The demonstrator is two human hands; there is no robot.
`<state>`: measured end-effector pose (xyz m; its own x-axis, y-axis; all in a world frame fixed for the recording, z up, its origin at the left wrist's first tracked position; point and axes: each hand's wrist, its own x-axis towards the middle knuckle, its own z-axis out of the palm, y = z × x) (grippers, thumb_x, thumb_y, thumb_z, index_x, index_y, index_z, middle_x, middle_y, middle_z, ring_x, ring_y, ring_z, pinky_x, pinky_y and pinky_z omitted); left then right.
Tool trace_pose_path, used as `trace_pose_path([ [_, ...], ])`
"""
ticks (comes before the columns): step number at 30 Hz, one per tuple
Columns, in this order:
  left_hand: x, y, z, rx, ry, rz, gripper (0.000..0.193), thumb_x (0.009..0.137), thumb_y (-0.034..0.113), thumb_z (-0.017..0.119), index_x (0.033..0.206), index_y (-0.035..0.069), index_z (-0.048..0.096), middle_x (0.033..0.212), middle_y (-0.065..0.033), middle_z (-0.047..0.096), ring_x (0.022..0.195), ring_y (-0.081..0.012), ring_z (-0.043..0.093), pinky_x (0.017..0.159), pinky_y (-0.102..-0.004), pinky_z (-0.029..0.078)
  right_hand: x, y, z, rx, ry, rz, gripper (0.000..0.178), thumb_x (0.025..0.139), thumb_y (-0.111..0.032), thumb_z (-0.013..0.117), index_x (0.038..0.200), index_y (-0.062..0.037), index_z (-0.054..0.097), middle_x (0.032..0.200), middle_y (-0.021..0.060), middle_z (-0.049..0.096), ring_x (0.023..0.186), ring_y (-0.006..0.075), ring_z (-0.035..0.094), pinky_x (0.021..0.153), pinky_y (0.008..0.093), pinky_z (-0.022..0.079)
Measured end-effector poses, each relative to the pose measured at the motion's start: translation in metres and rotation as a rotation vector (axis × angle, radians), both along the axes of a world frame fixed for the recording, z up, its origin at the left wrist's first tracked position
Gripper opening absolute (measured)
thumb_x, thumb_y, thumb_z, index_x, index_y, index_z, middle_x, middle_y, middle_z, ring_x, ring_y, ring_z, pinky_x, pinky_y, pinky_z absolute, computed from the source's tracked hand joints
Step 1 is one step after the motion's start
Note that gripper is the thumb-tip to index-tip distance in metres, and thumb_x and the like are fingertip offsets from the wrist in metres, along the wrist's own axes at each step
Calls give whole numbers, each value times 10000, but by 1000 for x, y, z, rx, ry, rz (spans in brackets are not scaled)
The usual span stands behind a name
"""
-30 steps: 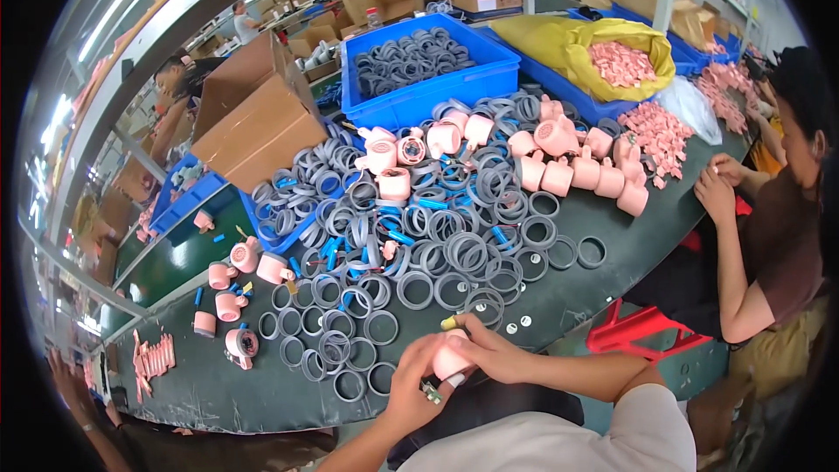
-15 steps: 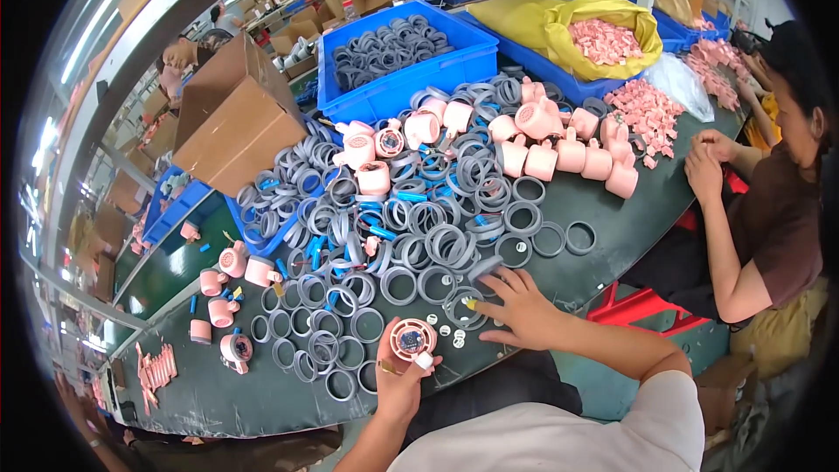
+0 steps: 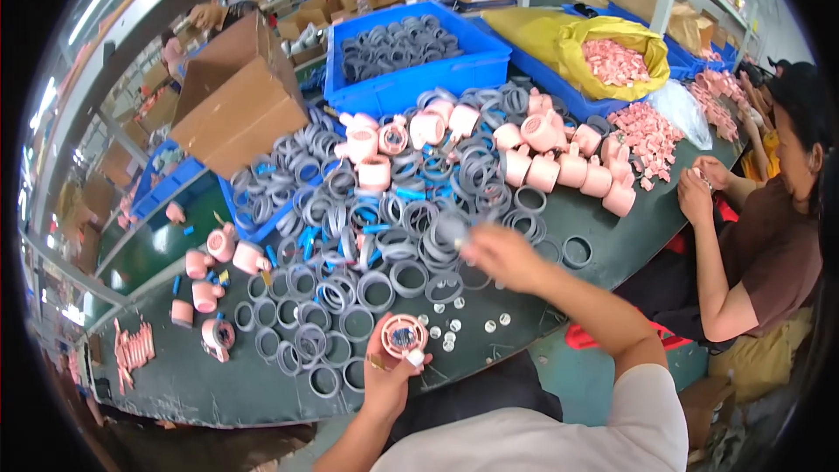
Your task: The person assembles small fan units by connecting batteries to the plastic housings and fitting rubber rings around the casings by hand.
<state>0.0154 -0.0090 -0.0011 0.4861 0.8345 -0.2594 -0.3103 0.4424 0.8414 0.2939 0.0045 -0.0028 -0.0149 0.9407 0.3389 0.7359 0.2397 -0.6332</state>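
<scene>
Nearest the person's body, the left hand (image 3: 384,382) kept a closed grip on a pink round housing (image 3: 403,337) at the near edge of the dark green desk (image 3: 192,387), its open face turned up and a small dark circuit board (image 3: 406,334) showing inside. A second earlier both hands had met on that pink part; half a second earlier the right hand had already let go, so the left now steadied the housing alone, which appeared to leave the other hand free for the loose parts. Just right of the housing, the scattered white discs (image 3: 454,325) lay more exposed, since the right hand (image 3: 507,258) had moved off them, farther over the desk. It now hung above the front of the heap of grey rings (image 3: 437,249), its fingertips blurred against a grey ring (image 3: 451,228); whether its grip had closed on that ring or only brushed it, one could not tell. To the left lay a loose group of pink housings (image 3: 207,295). Farther back, slim blue cylinders (image 3: 408,193) showed among the rings, another cluster of pink housings (image 3: 571,168) stood to the right, and beyond them sat a blue crate (image 3: 393,100) filled with rings and an open yellow bag (image 3: 542,31) of small pink pieces.
</scene>
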Motion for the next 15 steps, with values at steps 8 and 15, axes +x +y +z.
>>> trace_pose_path([
  [8, -3, 6, 11, 85, -66, 38, 822, 687, -102, 669, 1388, 44, 267, 1248, -99, 471, 1103, -218, 534, 857, -363, 518, -7, 8, 52, -243, 920, -37, 421, 976, -415, 309, 1008, -53, 521, 665, 41, 560, 570, 76, 488, 523, 212, 380],
  [15, 10, 14, 14, 268, -160, -39, 937, 664, -59, 745, 1416, 27, 192, 1289, -129, 449, 1173, -228, 476, 947, -376, 457, -93, -47, 43, -117, 417, 174, 367, 925, -140, 490, 1224, 67, 432, 750, 131, 596, 571, 214, 591, 553, 321, 461],
])
